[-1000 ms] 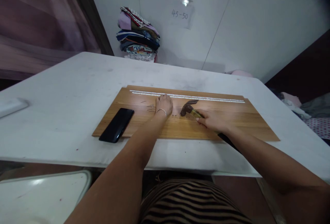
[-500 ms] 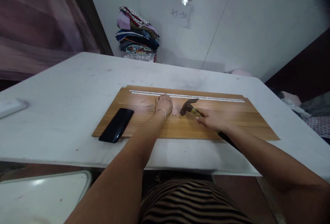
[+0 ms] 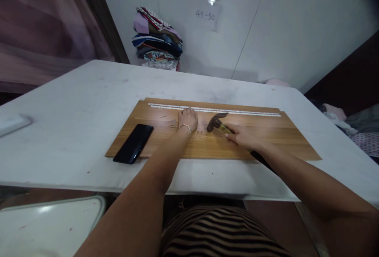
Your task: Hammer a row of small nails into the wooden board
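My right hand [image 3: 241,136] is closed round the yellow handle of a claw hammer [image 3: 218,122]. The hammer's dark head is at the wooden board [image 3: 166,146], with its claw pointing away to the right. On the board, left of the hammer head, my left hand [image 3: 188,119] rests with its fingers curled. Whatever its fingertips hold is hidden behind the hand. Several loose nails [image 3: 172,122] lie just left of that hand. Small nail heads [image 3: 199,132] stand in a row between the two hands and run on under the hammer.
A black phone [image 3: 133,143] overlaps the board's left front corner. Two white measuring strips [image 3: 248,112] run along the board's far side. The board lies on a white table [image 3: 59,130]. Folded clothes [image 3: 158,40] are stacked against the wall behind it.
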Available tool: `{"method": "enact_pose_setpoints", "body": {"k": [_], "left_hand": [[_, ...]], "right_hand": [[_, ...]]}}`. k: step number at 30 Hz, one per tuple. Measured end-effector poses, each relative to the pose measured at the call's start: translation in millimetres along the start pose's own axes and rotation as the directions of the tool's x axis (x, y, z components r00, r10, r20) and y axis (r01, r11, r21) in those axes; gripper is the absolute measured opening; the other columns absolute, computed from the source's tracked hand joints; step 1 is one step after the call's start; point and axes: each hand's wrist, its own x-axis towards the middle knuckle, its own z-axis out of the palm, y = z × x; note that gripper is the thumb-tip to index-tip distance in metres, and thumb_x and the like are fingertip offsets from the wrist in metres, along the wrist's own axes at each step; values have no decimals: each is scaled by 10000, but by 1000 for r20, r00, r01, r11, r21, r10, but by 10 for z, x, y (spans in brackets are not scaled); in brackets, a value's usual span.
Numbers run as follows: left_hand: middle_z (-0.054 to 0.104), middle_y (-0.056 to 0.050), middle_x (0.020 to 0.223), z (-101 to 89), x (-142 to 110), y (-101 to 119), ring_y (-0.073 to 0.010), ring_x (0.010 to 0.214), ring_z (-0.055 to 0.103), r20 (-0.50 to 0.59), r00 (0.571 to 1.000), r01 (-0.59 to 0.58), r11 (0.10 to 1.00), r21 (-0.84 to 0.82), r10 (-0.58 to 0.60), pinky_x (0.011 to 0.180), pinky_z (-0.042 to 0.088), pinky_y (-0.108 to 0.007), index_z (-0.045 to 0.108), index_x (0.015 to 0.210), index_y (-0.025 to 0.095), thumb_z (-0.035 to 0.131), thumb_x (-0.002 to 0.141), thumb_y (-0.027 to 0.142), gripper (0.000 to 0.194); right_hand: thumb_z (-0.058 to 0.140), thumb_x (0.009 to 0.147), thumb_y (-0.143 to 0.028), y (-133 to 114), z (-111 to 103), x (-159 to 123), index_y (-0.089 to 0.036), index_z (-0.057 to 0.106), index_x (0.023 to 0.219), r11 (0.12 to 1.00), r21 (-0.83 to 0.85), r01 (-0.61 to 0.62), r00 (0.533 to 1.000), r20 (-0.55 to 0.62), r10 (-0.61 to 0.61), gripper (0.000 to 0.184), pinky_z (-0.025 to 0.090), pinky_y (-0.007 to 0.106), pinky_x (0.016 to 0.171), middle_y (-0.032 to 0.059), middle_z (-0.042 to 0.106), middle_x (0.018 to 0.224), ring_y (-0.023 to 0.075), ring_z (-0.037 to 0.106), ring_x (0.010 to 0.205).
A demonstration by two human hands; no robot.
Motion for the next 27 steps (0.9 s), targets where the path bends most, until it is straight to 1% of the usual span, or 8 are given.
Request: {"method": "enact_pose_setpoints", "body": {"k": [4,10,13,18,23,27], "left_hand": [[684,-169,1418,-9,-6,3,-313,1384,539,9,1000,-1,1000,7,1,1142,396,-479,700,1243,199,353,1073,250,390],[683,-151,1442,-21,-18,14,-315,1392,531,-5,1000,-3,1000,12,3,1145,392,-482,702,1253,226,360,1076,261,387],[679,-153,1446,-17,-15,9,-316,1391,529,1,1000,-4,1000,15,4,1145,391,-479,701,1256,227,362,1074,261,386],[676,-159,1448,-3,-9,-2,-320,1395,527,4,1000,-6,1000,15,6,1146,391,-489,701,1254,224,358,1071,255,389],[674,-166,1451,-18,-15,9,-322,1404,529,5,1000,0,1000,8,0,1153,388,-491,699,1254,215,343,1077,253,399],[667,-164,1463,-32,-19,14,-319,1411,525,16,1000,2,1000,8,-2,1152,391,-482,695,1261,211,353,1075,255,391]], "right_hand": [[590,921,-228,-18,1,2,-208,693,1132,1000,9,-3,1000,2,3,236,467,322,741,6,618,769,185,558,722],[578,935,-206,-48,8,-14,-182,712,1269,999,-21,-33,999,25,34,361,473,332,771,11,623,767,193,567,741],[574,934,-199,-51,-1,-18,-171,707,1308,999,-23,-30,999,30,31,398,479,339,788,13,627,771,197,574,756],[561,944,-216,-54,-14,-24,-194,707,1255,1000,15,-18,1000,12,18,344,481,337,773,18,634,790,194,570,743],[596,923,-229,-74,-5,-16,-194,708,1184,999,15,-30,1000,3,30,286,473,333,751,25,641,790,193,562,734],[584,927,-225,-42,22,3,-202,698,1185,1000,4,-22,1000,12,22,283,466,325,734,11,620,757,183,549,710]]}}
